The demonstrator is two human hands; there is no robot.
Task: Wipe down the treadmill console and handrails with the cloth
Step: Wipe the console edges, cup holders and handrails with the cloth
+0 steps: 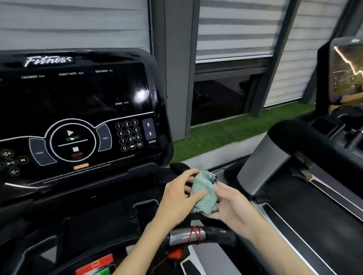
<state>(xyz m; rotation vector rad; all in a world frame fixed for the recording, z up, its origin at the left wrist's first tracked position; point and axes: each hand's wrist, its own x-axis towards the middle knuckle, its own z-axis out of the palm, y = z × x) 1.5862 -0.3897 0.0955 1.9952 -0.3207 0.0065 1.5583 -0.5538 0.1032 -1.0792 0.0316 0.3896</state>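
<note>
A bunched light-green cloth (pixel 204 191) sits between both hands, just right of the treadmill's lower console shelf. My left hand (pixel 180 195) pinches its left side with thumb and fingers. My right hand (pixel 230 204) cups it from below and the right, fingers curled round it. The black console (pixel 66 118) with its dark screen, keypad and start/stop buttons fills the upper left. A front handrail (pixel 186 235) with a metal sensor section wound in red cord runs below the hands.
Red and green buttons (pixel 96 271) lie at the bottom centre. A second treadmill (pixel 312 157) stands close on the right, its console (pixel 350 68) at the far right. Window blinds and a strip of green turf (pixel 231 127) lie behind.
</note>
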